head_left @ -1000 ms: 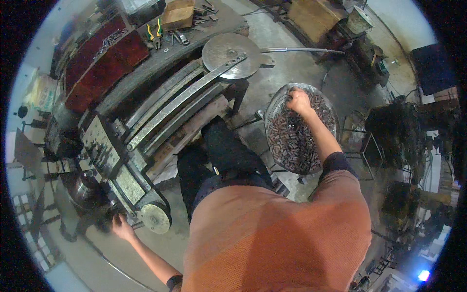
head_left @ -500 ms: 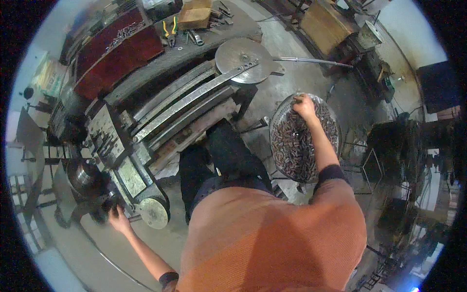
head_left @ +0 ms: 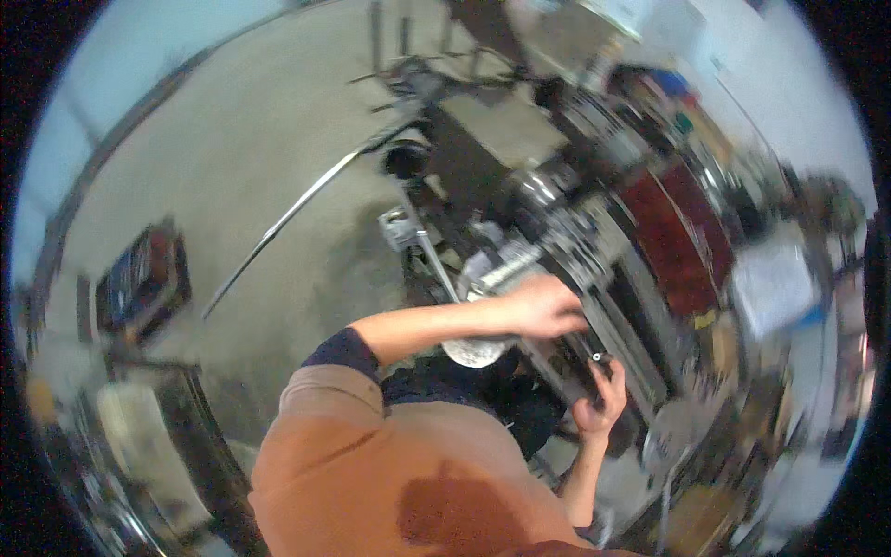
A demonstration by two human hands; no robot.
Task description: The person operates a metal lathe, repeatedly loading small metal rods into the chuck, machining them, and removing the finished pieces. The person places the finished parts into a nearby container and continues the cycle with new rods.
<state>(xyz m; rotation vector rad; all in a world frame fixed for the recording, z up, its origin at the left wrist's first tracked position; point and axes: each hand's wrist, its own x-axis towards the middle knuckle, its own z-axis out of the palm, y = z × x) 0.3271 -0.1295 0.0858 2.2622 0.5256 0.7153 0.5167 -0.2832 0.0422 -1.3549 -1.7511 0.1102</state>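
Note:
Over the machine bed my left hand (head_left: 543,306) reaches in from the left, its fingers bent and smeared by motion; whether they hold anything does not show. My right hand (head_left: 603,404) is raised beside the bed, thumb and fingers closed on a small dark metal cylinder (head_left: 599,356) with a bright ring at its end. The lathe-like machine (head_left: 626,311) lies under and beyond both hands. Its round handwheel (head_left: 473,352) shows just below my left forearm.
A dark red tray (head_left: 677,237) sits along the machine's far side, with white sheets (head_left: 775,288) to its right. A round metal disc (head_left: 682,434) is at the bed's near right end. On the left, a long metal rod (head_left: 278,227) extends over the floor, near a dark box (head_left: 144,278).
My view has swung left. My right hand has left the pan of small metal pieces and is now at the machine with one cylinder. My left hand has moved over the bed.

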